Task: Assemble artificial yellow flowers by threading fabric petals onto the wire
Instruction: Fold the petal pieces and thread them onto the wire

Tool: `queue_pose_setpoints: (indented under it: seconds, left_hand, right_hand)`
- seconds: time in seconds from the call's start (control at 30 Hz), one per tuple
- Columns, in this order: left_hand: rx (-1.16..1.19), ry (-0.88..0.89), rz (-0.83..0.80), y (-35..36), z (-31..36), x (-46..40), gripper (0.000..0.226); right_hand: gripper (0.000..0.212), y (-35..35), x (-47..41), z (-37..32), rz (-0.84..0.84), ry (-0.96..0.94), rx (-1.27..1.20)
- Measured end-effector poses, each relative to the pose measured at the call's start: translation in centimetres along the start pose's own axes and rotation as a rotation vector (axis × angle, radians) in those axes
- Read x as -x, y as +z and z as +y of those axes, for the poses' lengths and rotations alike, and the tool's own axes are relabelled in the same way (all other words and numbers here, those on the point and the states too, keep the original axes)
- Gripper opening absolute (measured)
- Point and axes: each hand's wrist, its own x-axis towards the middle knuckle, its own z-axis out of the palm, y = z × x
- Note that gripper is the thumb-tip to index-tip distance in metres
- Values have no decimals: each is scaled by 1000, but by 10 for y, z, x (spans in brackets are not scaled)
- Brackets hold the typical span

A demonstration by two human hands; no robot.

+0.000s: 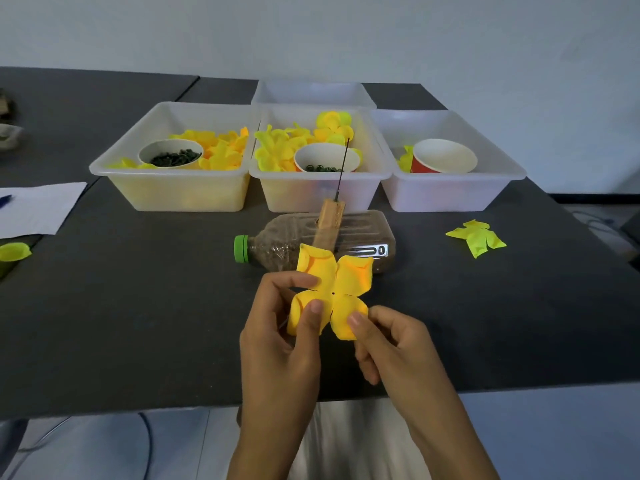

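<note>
Both hands pinch one limp, featherlight petal piece [332, 292] near the table's [138, 306] front edge.
We hold it with left hand [280, 341] and right hand [391, 344] beside its centre hole, wire [343, 168] ahead.

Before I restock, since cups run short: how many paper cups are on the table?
3: one white cup in the left bin, one in the middle bin, one red cup in the right bin. More may be hidden.

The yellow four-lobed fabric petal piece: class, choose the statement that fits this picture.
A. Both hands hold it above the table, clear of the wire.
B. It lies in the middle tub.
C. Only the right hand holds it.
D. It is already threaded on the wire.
A: the left hand and right hand both pinch the petal piece at its lower lobes, while the wire stands bare beyond it on its wooden block.
</note>
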Motion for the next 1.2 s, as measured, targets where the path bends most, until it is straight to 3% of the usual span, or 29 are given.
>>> queue_pose_setpoints:
  seconds: [0.27, 0.5, 0.67, 0.83, 0.97, 1.2]
  left_hand:
    - [9, -40, -5, -4, -4, -2, 15]
    - [250, -211, -128, -10, -10, -3, 19]
    - [212, -140, -64, -4, -9, -1, 11]
    - [107, -6, 54, -1, -4, 1, 10]
    - [43, -8, 72, -4, -6, 0, 12]
    - [151, -141, 2, -5, -13, 2, 9]
  right_hand:
    - [31, 3, 8, 2, 59, -123, 156]
    - [36, 5, 11, -3, -106, -277, -193]
    - [36, 8, 8, 5, -64, -179, -276]
    - [20, 13, 6, 9, -164, -19, -211]
    - [16, 8, 5, 9, -160, 47, -247]
    - [29, 9, 15, 4, -76, -248, -217]
